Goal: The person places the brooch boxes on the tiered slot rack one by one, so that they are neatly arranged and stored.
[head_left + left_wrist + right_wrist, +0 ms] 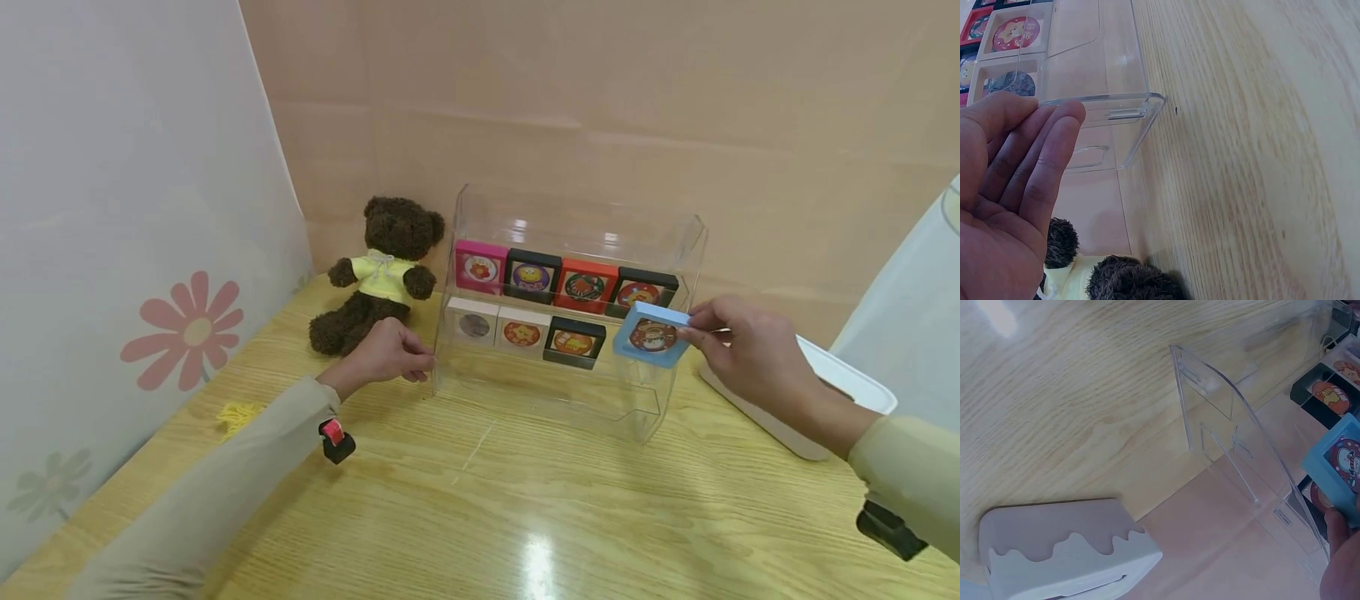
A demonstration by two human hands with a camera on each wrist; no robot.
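Note:
A clear plastic display rack (577,400) stands on the table and holds small square boxes with round pictures in two rows. My left hand (390,352) pinches the rack's left side edge between thumb and fingers, also seen in the left wrist view with the hand (1010,181) at the rack's edge (1110,99). My right hand (765,350) pinches a light blue square box (652,335) by its right side, in front of the lower row's right end. In that row are two white boxes (522,331) and a black box (574,342).
Pink (481,267), black, red (586,286) and black boxes fill the upper row. A brown teddy bear (386,275) in a yellow top sits left of the rack. On the right is a tissue box (1066,550) with a white wavy lid. Yellow fringe (238,418) lies at left.

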